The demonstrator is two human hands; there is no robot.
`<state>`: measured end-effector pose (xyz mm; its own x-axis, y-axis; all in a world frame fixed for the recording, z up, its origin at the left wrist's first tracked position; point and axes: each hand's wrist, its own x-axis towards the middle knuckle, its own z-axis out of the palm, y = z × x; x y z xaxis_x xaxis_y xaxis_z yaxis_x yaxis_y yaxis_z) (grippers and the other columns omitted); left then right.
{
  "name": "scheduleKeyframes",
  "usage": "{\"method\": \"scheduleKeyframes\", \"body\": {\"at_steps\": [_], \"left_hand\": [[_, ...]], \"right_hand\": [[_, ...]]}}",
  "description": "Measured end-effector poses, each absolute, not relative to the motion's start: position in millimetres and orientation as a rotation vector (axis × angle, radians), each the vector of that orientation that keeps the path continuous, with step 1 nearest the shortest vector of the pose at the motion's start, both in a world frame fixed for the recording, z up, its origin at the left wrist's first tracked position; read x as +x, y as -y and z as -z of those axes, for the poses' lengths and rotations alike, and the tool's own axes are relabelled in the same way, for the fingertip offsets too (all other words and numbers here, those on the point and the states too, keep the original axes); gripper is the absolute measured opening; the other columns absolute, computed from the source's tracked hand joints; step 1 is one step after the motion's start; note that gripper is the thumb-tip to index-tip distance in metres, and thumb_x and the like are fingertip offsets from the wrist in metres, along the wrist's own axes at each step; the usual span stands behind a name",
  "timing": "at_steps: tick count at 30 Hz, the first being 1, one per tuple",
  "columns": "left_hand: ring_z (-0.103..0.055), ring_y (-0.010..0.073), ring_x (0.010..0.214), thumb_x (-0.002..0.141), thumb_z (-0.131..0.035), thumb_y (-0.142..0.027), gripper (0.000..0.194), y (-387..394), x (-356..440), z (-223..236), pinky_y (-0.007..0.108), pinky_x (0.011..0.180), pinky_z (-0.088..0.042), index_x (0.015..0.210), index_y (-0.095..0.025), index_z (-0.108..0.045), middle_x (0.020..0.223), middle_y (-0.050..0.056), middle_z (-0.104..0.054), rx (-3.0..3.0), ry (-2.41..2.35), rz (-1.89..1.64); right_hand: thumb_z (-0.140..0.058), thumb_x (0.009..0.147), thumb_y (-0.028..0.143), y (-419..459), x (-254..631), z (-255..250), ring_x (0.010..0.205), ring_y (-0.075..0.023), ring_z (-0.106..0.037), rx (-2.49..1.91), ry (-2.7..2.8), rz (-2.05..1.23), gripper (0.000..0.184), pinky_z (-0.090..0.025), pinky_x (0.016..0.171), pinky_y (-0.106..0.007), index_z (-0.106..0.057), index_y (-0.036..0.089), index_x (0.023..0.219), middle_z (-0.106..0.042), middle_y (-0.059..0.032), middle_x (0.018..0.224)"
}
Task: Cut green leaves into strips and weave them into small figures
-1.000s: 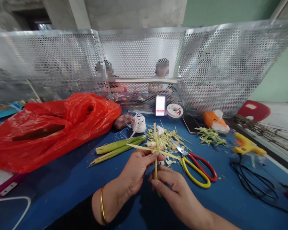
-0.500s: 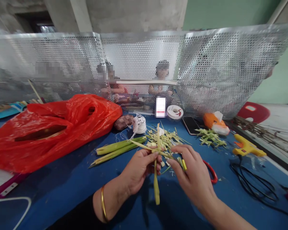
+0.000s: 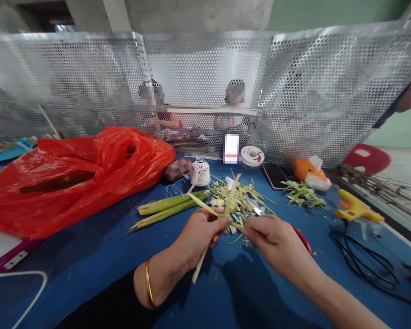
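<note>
My left hand (image 3: 202,233) pinches crossed pale green leaf strips (image 3: 232,195) between thumb and fingers, where they overlap. One strip end points up, one reaches up to the left, and one hangs below the hand. My right hand (image 3: 272,235) is closed on the strip end that runs out to the right. Behind the hands lies a heap of cut leaf scraps (image 3: 222,187). Scissors with a red handle (image 3: 303,240) lie partly hidden under my right hand, their blade showing among the scraps. Whole green leaf stalks (image 3: 171,204) rest to the left of the heap.
A red plastic bag (image 3: 123,169) covers the left side. Further back stand white string (image 3: 200,172), a ribbon spool (image 3: 252,156) and a phone (image 3: 274,176). At right lie a yellow glue gun (image 3: 358,208), its black cable and an orange tissue pack (image 3: 310,171). A perforated metal screen (image 3: 205,68) stands behind.
My right hand's fingers have closed from a looser hold onto the right strip end. The lower strip has swung left, and the upper one leans right. A person has come into view at right.
</note>
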<state>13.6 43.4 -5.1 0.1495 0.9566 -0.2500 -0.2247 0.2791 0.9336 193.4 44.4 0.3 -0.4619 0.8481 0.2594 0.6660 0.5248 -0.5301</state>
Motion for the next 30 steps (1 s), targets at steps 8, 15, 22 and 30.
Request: {"method": "scheduleKeyframes", "body": {"at_steps": [8, 15, 22, 30], "left_hand": [[-0.043, 0.0044, 0.042, 0.063, -0.078, -0.028, 0.031, -37.8, 11.2, 2.8, 0.018, 0.040, -0.034, 0.085, -0.011, -0.065, 0.060, -0.003, -0.056, 0.956, -0.976, -0.769], [-0.028, 0.0019, 0.038, 0.078, -0.062, -0.053, 0.041, -31.3, 17.9, 6.2, 0.019, 0.036, -0.011, 0.085, -0.013, -0.065, 0.060, -0.004, -0.052, 0.931, -0.905, -0.617], [-0.023, 0.0032, 0.037, 0.075, -0.064, -0.038, 0.023, -27.2, 22.0, 5.0, 0.024, 0.040, -0.009, 0.074, -0.015, -0.065, 0.050, -0.007, -0.044, 1.022, -0.976, -0.602], [-0.022, 0.0029, 0.038, 0.077, -0.060, -0.047, 0.034, -29.0, 19.5, 4.9, 0.024, 0.041, -0.008, 0.080, -0.013, -0.067, 0.057, -0.004, -0.051, 0.973, -0.933, -0.592]], "right_hand": [[-0.058, 0.084, 0.042, -56.9, 193.0, 0.0, 0.070, -0.0168, -0.055, -1.198, 1.844, -1.084, 0.024, -0.038, 0.062, -0.027, -0.064, 0.019, 0.080, -0.064, -0.0018, 0.075], [-0.067, 0.075, 0.048, -49.6, 177.5, 8.4, 0.049, -0.0093, -0.045, -1.077, 1.377, -1.529, 0.036, -0.035, 0.051, -0.024, -0.057, 0.016, 0.062, -0.053, 0.0029, 0.052], [-0.072, 0.070, 0.044, -44.8, 174.2, 13.3, 0.045, -0.0098, -0.047, -1.100, 1.229, -1.462, 0.034, -0.035, 0.047, -0.024, -0.059, 0.016, 0.057, -0.053, 0.0022, 0.048], [-0.065, 0.074, 0.056, -57.0, 185.1, 13.1, 0.042, -0.0113, -0.048, -1.264, 1.497, -1.382, 0.045, -0.038, 0.045, -0.025, -0.058, 0.017, 0.053, -0.055, 0.0005, 0.045]]}}
